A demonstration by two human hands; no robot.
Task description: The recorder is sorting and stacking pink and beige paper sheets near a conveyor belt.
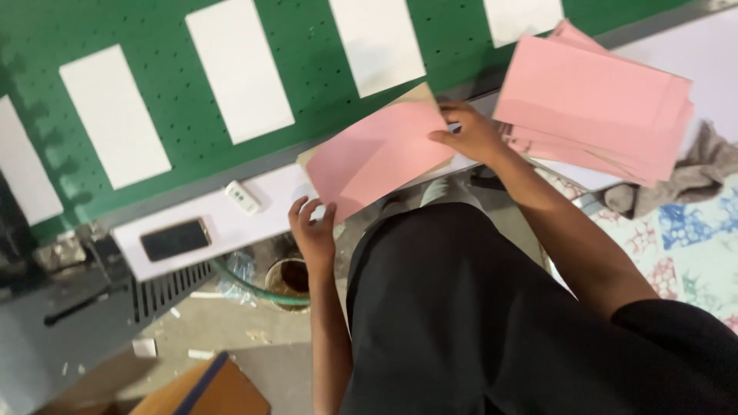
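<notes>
I hold one pink sheet (377,154) of card over the white ledge (261,219), a tan backing showing at its far corner. My left hand (311,230) grips its near left corner from below. My right hand (470,132) pinches its right edge, next to a fanned stack of pink sheets (600,100) lying on the white surface at the right. Beyond the ledge runs a green perforated belt (184,115) carrying several white rectangular sheets (238,69) in a row.
A dark phone (175,239) and a small white remote (243,197) lie on the ledge at the left. A grey rag (692,180) rests beside patterned cloth (676,238) at the right. Below are a round bucket (288,280), scraps on the floor and a cardboard box (204,392).
</notes>
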